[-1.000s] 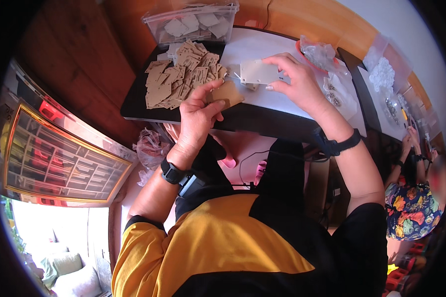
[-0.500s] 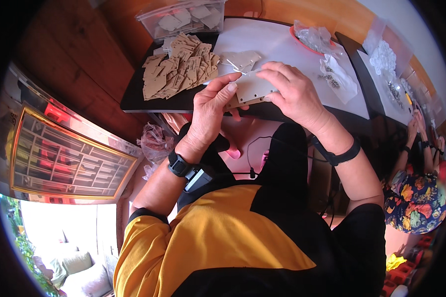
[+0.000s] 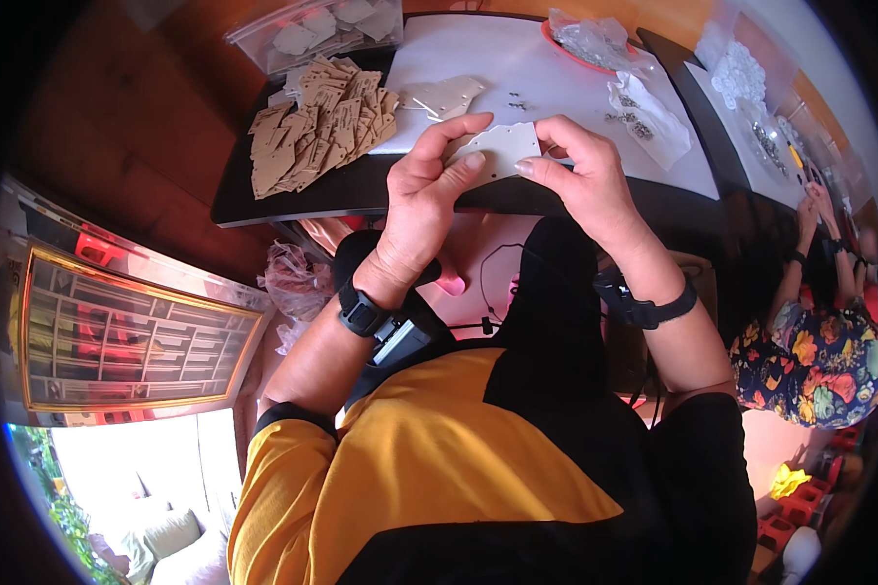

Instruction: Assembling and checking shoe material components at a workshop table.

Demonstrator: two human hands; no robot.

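A thin, pale card-like plate (image 3: 505, 149) with small holes along its edges is held up between my two hands, just off the near edge of the table. My left hand (image 3: 429, 185) pinches its left side, thumb on the face and fingers behind. On the right edge, my right hand (image 3: 587, 180) grips it with thumb in front and fingers curled behind. Beyond it, a few similar pale plates (image 3: 449, 96) lie on the white table surface. A big heap of tan plates (image 3: 317, 132) sits to the left. Small metal pieces (image 3: 519, 103) are scattered to the right of the pale plates.
A clear plastic bin (image 3: 312, 37) of pale plates stands at the back left. Toward the right are an orange-red bowl (image 3: 556, 47) holding a bag and an open plastic wrapper (image 3: 665, 136) with metal pieces. Another person (image 3: 810, 361) works at the far right table.
My right fingers have shifted from over the plate's top edge to its right side. The tan layer seen under the pale plate no longer shows. The whole view has shifted slightly.
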